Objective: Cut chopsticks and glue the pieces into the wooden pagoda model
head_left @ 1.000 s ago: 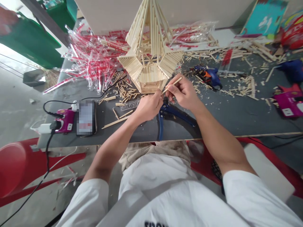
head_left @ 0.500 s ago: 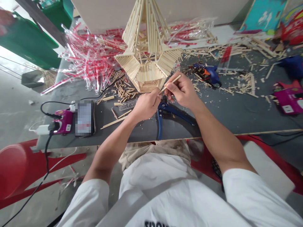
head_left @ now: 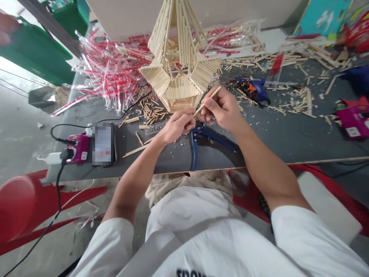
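- The right hand (head_left: 223, 109) pinches a thin wooden stick (head_left: 211, 97) between thumb and fingers, its upper end poking past the knuckles; I see it slanting more steeply than half a second ago.
- The left hand (head_left: 178, 125) meets the stick's lower end with bent fingers; I can't tell whether they grip it. It has rolled slightly since then, its back flatter, and more of the stick's lower part shows.
- Just beyond both hands stands the tower (head_left: 181, 87), unmoved, built of pale round sticks laid side by side: ribbed, flaring panels at mid-height, tall sloping ones above.
- Below the hands lies a cutter (head_left: 194, 148), its two blue handles spread in a V.
- Beside the left hand, partly behind it, is a clear plastic ruler (head_left: 152, 129), with a loose heap of short stick pieces (head_left: 152, 109) past it and long slim sticks (head_left: 135, 150) nearer the wearer.
- Farther left sit a flat, dark-rimmed phone (head_left: 103, 144) and a glossy purple power block (head_left: 77, 148); crinkled red-and-clear wrappers (head_left: 115, 73) pile up behind.
- To the right, a blue glue gun (head_left: 259, 91) rests among splinters.
- Smooth dark grey surface (head_left: 276, 138) stretches from the right forearm to the pale, straight near edge.
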Demonstrator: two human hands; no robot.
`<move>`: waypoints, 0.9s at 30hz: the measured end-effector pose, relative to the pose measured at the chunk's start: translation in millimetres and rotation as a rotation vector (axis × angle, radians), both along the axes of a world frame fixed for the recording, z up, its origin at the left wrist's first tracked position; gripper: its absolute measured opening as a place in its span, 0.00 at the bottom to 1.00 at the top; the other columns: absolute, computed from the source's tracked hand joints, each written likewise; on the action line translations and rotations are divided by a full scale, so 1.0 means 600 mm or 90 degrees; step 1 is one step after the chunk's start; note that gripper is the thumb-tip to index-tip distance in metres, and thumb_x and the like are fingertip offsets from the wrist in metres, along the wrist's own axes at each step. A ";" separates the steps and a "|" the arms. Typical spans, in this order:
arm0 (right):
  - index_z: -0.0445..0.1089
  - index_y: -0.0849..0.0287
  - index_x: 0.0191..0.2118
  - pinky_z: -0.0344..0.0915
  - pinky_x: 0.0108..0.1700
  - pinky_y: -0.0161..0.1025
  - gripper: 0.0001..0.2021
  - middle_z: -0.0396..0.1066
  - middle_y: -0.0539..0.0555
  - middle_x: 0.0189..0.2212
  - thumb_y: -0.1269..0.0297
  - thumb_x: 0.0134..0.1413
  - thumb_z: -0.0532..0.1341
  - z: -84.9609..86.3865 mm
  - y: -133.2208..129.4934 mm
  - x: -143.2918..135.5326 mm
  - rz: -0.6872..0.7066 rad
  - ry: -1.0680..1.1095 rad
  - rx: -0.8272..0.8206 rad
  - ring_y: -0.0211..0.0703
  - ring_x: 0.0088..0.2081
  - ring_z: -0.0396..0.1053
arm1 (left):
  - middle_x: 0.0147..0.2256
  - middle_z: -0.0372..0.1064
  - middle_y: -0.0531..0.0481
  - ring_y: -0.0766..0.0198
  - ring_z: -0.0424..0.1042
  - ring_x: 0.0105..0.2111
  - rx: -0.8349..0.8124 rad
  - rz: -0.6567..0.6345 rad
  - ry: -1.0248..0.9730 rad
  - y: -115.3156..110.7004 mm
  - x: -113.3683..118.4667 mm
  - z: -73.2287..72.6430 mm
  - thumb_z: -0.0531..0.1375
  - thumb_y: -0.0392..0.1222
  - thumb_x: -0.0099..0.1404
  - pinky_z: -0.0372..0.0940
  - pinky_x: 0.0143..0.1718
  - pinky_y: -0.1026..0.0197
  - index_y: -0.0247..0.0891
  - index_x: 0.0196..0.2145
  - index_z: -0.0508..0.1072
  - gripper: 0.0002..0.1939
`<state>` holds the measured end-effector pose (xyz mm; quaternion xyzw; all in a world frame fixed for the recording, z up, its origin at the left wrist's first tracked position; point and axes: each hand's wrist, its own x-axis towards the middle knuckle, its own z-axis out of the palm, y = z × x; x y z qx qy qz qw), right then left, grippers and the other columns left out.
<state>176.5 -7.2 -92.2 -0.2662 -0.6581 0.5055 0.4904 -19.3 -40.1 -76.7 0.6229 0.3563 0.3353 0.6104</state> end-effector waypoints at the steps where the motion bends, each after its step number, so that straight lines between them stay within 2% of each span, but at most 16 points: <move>1: 0.63 0.53 0.38 0.59 0.17 0.34 0.19 0.69 0.47 0.26 0.43 0.64 0.63 0.001 0.000 0.000 -0.004 -0.001 -0.003 0.33 0.20 0.64 | 0.22 0.51 0.56 0.69 0.49 0.20 -0.014 -0.004 -0.009 -0.001 0.000 0.002 0.50 0.41 0.69 0.48 0.21 0.63 0.37 0.36 0.71 0.12; 11: 0.62 0.53 0.37 0.59 0.16 0.33 0.21 0.68 0.46 0.25 0.41 0.62 0.64 0.003 0.000 -0.001 -0.013 0.007 -0.015 0.31 0.19 0.63 | 0.22 0.55 0.55 0.71 0.47 0.17 -0.117 -0.035 -0.026 -0.006 0.003 0.007 0.52 0.43 0.68 0.46 0.18 0.65 0.38 0.41 0.73 0.12; 15: 0.62 0.54 0.37 0.58 0.17 0.30 0.22 0.67 0.46 0.25 0.40 0.62 0.63 0.001 0.002 0.000 -0.030 0.014 -0.030 0.30 0.19 0.62 | 0.21 0.60 0.54 0.70 0.53 0.16 -0.118 -0.068 -0.039 -0.009 0.001 0.007 0.51 0.44 0.70 0.51 0.18 0.64 0.38 0.43 0.73 0.14; 19: 0.63 0.55 0.36 0.59 0.18 0.31 0.21 0.68 0.46 0.26 0.40 0.62 0.63 0.006 0.000 0.000 -0.031 0.032 -0.029 0.29 0.19 0.61 | 0.25 0.70 0.50 0.68 0.65 0.20 -0.097 -0.116 -0.048 -0.011 -0.002 0.011 0.53 0.49 0.73 0.60 0.22 0.64 0.37 0.44 0.74 0.15; 22: 0.66 0.55 0.36 0.60 0.19 0.32 0.19 0.67 0.46 0.24 0.43 0.63 0.63 0.015 -0.004 0.000 0.010 0.040 -0.027 0.30 0.19 0.63 | 0.33 0.76 0.45 0.64 0.74 0.27 -0.086 -0.137 -0.052 -0.012 -0.001 0.011 0.57 0.56 0.73 0.67 0.27 0.63 0.38 0.47 0.72 0.19; 25: 0.70 0.57 0.39 0.62 0.22 0.33 0.17 0.64 0.45 0.21 0.46 0.62 0.66 0.018 -0.006 0.001 0.110 0.014 -0.030 0.32 0.20 0.63 | 0.40 0.79 0.40 0.59 0.79 0.35 -0.057 -0.128 -0.087 -0.010 0.002 0.002 0.58 0.59 0.72 0.71 0.31 0.61 0.36 0.48 0.72 0.22; 27: 0.72 0.58 0.39 0.64 0.25 0.33 0.16 0.67 0.47 0.23 0.49 0.61 0.68 0.016 -0.004 0.003 0.143 0.001 -0.020 0.31 0.22 0.64 | 0.43 0.80 0.36 0.57 0.80 0.39 -0.036 -0.126 -0.093 -0.007 0.005 -0.006 0.57 0.60 0.73 0.74 0.35 0.59 0.34 0.48 0.72 0.24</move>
